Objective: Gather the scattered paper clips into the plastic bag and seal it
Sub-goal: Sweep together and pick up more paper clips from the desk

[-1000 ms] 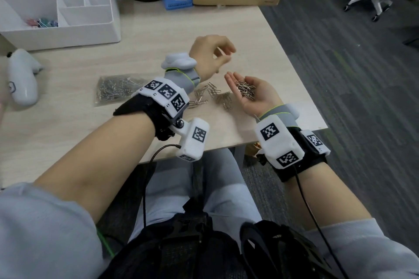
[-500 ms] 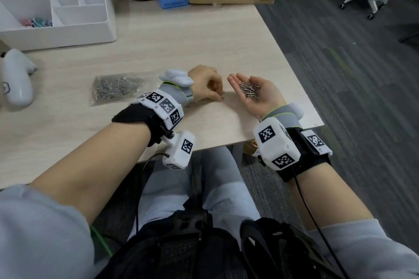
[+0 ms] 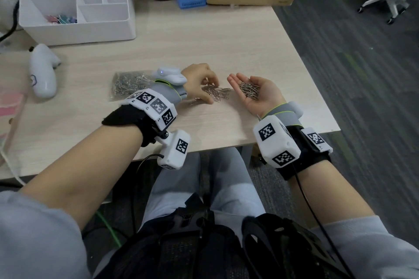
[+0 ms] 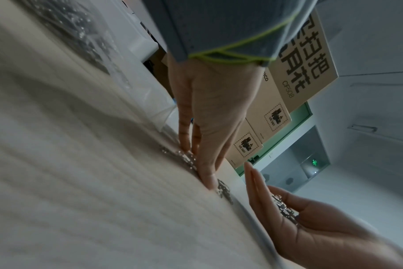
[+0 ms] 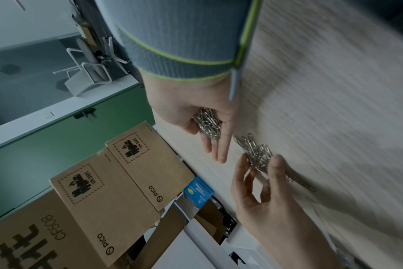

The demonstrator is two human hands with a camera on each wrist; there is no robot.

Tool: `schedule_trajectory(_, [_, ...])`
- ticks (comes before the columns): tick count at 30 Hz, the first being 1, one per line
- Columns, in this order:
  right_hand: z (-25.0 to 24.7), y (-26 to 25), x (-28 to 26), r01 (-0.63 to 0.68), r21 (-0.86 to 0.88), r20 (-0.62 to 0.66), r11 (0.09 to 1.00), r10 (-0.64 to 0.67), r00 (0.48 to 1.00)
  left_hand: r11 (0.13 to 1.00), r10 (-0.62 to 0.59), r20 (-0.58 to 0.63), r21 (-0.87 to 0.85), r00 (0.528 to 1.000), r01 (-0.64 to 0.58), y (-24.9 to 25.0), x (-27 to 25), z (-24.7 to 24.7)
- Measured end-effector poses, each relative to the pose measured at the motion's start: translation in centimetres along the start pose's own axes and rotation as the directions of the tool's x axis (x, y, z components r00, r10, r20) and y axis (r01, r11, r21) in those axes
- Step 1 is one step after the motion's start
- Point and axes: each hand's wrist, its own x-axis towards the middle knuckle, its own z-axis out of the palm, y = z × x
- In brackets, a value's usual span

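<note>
Metal paper clips (image 3: 249, 90) fill the cupped right hand (image 3: 257, 94); left hand (image 3: 199, 81) fingers (image 5: 276, 163) pinch loose clips (image 3: 216, 93).

my left wristband (image 3: 169, 88) covering the near corner of the plastic bag (image 3: 129, 84), bag mouth unreadable, sealed or not can't tell, my left hand (image 3: 199, 81) hiding part of the loose paper clips (image 3: 217, 94), table (image 4: 81, 182) blurred in both wrist views, clip count too small to tell

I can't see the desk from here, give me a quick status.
Left hand picking at loose clips. Right hand cupped, holding clips. Bag lies left, unsealed or sealed unclear. Nothing blocking.
</note>
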Motion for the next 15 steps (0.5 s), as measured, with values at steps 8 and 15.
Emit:
schedule_trajectory(8, [-0.3,-0.5,-0.1,0.006,0.007,-0.022,1.000,-0.005,1.000,1.000,0.024,-0.047,-0.008,0.999,-0.024,0.3,0.6,0.3])
schedule_trajectory(15, [-0.4,-0.5,0.1,0.000,0.010,-0.023,1.000,0.000,1.000,0.992,-0.069,0.030,0.107,0.997,0.066,1.3,1.6,0.4])
